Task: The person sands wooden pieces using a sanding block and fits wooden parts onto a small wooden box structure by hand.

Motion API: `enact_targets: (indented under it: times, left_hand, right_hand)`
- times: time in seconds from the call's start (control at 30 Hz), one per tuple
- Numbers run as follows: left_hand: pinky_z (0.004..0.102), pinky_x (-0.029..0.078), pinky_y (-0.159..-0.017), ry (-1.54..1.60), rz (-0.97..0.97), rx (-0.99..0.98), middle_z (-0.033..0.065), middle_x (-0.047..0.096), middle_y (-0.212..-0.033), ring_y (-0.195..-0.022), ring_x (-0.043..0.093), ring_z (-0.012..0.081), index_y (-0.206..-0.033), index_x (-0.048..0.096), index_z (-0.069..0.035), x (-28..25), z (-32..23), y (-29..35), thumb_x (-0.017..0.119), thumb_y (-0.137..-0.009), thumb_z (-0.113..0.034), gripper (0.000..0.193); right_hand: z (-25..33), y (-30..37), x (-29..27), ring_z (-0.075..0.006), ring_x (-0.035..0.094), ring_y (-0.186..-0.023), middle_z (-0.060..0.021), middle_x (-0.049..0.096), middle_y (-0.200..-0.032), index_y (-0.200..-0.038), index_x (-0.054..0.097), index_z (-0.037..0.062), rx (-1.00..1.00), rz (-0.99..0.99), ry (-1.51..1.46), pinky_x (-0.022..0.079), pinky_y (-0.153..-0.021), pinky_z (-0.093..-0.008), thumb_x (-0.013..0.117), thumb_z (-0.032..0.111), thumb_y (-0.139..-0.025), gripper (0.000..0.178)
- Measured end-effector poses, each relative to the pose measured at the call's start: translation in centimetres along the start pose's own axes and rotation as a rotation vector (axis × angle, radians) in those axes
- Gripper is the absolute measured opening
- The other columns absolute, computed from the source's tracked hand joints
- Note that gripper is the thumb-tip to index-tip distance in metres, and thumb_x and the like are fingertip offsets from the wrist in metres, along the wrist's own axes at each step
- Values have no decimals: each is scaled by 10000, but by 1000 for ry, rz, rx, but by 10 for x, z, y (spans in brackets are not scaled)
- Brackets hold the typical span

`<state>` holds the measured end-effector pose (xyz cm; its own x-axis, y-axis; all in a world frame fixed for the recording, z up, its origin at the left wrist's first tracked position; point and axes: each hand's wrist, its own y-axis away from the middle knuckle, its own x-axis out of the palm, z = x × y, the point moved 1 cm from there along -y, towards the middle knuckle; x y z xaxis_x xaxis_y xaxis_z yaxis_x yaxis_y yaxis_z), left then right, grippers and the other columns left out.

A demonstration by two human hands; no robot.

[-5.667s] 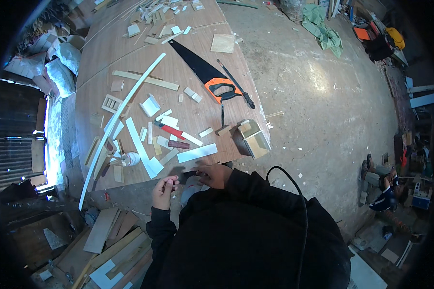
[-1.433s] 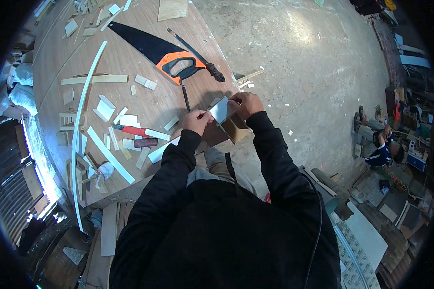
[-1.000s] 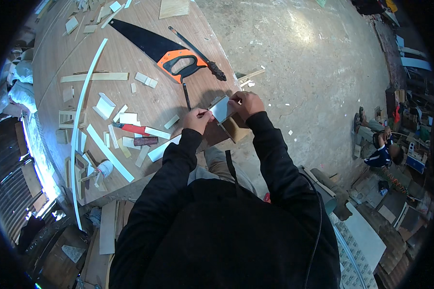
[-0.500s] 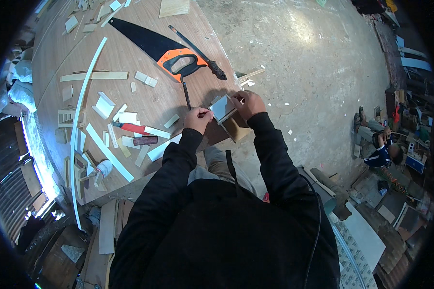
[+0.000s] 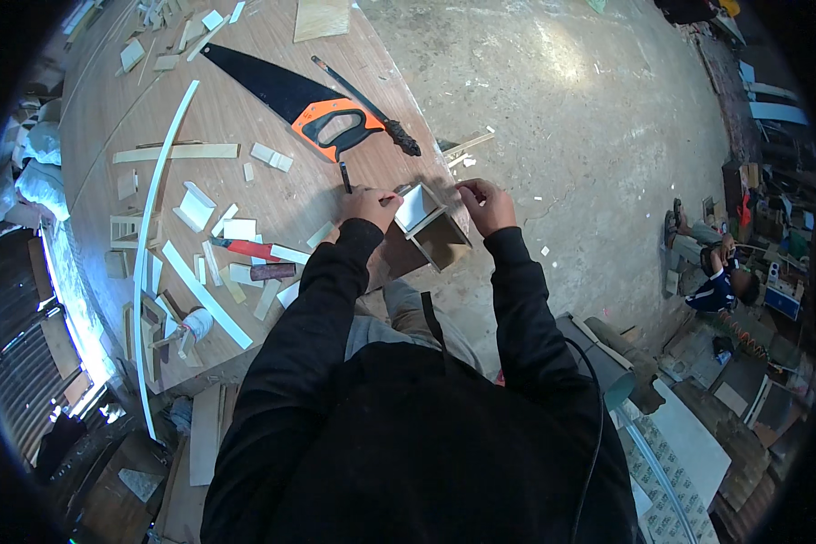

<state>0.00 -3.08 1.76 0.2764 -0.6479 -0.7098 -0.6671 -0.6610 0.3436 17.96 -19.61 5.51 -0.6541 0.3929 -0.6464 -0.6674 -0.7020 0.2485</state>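
Observation:
A small open wooden box (image 5: 423, 234) with a divider stands at the table's corner edge, between my hands. One of its two compartments looks pale inside, the other brown. My left hand (image 5: 369, 208) is closed in a pinch by the box's left corner; whatever its fingertips hold is too small to make out. Just right of the box, apart from it, my right hand (image 5: 488, 207) is also pinched, its fingertips toward the box. A dark thin stick (image 5: 344, 176) pokes out beyond my left hand.
On the wooden table (image 5: 272, 199) lie a handsaw (image 5: 276, 91) with orange-black handle, a dark rod (image 5: 358, 95), a red-handled tool (image 5: 245, 247), a long white strip (image 5: 165, 163) and several wood offcuts. A person (image 5: 716, 272) sits at the far right, beyond the concrete floor (image 5: 571, 136).
My right hand has drawn away from the box to the right. My left hand has shifted slightly toward the far side, and the box's inner compartments show more fully.

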Motion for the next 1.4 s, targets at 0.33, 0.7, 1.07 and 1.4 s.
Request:
enact_targets:
  times: [0.33,0.7,1.07,1.4]
  left_hand:
    - [359,521,-781,-24,62,13,128,722,-864,-814,692,270,-941,754,-80,13,16,-16,703,-813,-373,324]
    - [393,503,-805,71,156,-76,131,719,-857,-835,687,297,-946,752,-84,8,9,-15,677,-836,-387,331]
    - [408,496,-829,179,189,-70,135,716,-862,-858,680,314,-941,752,-95,12,26,-25,655,-842,-395,331]
    - [402,515,-778,145,117,-39,163,708,-885,-862,678,328,-938,741,-67,-1,25,-32,649,-841,-374,335]
  right_hand:
    - [-5,12,-12,-243,667,-739,-138,698,-875,-980,726,87,24,-22,15,527,-703,-339,641,236,-869,204]
    - [2,12,-14,-251,676,-770,-145,700,-900,-993,720,69,0,-32,-19,531,-722,-340,633,229,-872,218]
    - [0,13,-9,-261,671,-757,-148,695,-884,-972,720,71,-34,-10,-27,531,-708,-348,629,223,-873,203]
    - [5,24,-13,-261,667,-749,-149,692,-875,-969,716,67,-65,-34,-45,527,-693,-351,626,215,-878,196]
